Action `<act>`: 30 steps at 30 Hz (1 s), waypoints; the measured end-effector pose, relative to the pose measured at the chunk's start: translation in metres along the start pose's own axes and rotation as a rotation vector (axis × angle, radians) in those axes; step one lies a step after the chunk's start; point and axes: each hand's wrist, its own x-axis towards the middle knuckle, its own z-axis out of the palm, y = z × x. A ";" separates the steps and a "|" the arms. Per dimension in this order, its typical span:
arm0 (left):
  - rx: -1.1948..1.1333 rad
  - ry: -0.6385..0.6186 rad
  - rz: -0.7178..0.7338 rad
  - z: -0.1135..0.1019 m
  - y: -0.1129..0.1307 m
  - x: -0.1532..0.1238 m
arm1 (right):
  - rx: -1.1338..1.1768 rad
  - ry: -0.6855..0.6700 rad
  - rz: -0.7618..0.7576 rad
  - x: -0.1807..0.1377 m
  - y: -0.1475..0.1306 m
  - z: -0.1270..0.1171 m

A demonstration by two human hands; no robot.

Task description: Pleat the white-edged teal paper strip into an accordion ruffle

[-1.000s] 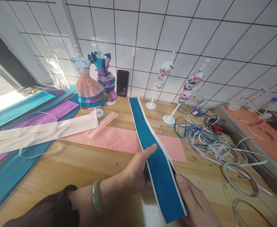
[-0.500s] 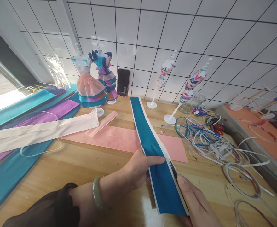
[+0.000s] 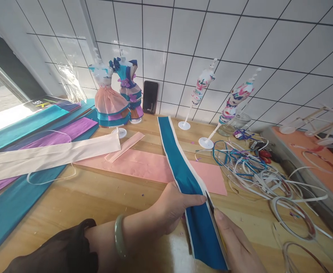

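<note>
A long teal strip with white edges slants across the table toward me. My left hand is closed on it, thumb flat on top and fingers underneath. At the strip's right edge my right hand is closed around scissors, whose dark blade lies along the white border just beside my left thumb. A bit of yellow shows under the right hand; most of the handles are hidden. Beneath the strip lies a flat pink strip, with a narrower pink piece across it.
On the left lie a cream strip, a purple strip and teal strips. Two dressed mini mannequins, a phone and two patterned mannequins stand by the tiled wall. Tangled trimmings lie right, beside an orange-topped surface.
The strip and both hands have shifted slightly right and down in view, and the strip's near end sits lower. The view itself has moved a little.
</note>
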 end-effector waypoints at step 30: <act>-0.013 0.032 -0.020 0.003 -0.009 -0.003 | -0.101 0.031 0.002 0.002 0.001 -0.002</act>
